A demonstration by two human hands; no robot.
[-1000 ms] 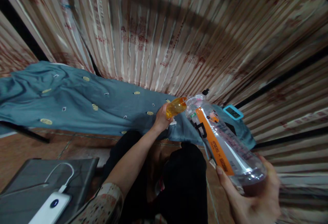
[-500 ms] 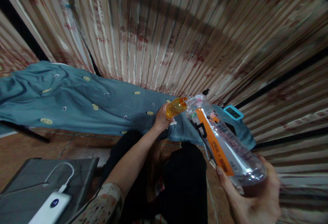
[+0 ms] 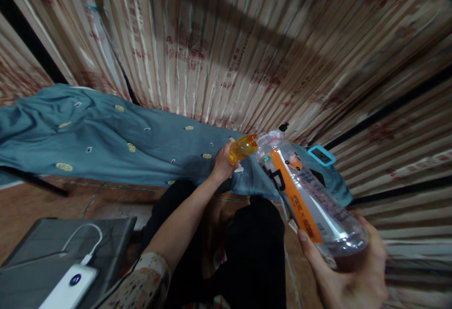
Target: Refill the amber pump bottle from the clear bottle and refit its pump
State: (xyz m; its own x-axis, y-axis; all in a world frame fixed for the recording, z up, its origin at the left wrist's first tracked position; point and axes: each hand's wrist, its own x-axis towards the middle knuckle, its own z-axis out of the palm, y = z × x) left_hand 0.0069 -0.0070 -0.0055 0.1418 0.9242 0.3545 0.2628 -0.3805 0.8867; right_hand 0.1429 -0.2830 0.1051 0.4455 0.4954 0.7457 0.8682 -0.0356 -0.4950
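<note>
A small amber-yellow see-through bottle is tilted in the grip of my left hand, its mouth end pointing right. My right hand holds a large clear plastic bottle around its base. That bottle has an orange and white label and slants up to the left, its neck end right by the amber bottle's mouth. Whether the two rims touch, or any liquid passes between them, I cannot make out. Something white shows just below my left hand, and a black nozzle-like piece stands behind the large bottle's top.
A teal cloth with pineapple prints covers a long narrow surface. A blue-framed digital timer sits at its right end. At lower left a white power bank with a cable lies on a grey stool. A pleated patterned curtain hangs behind.
</note>
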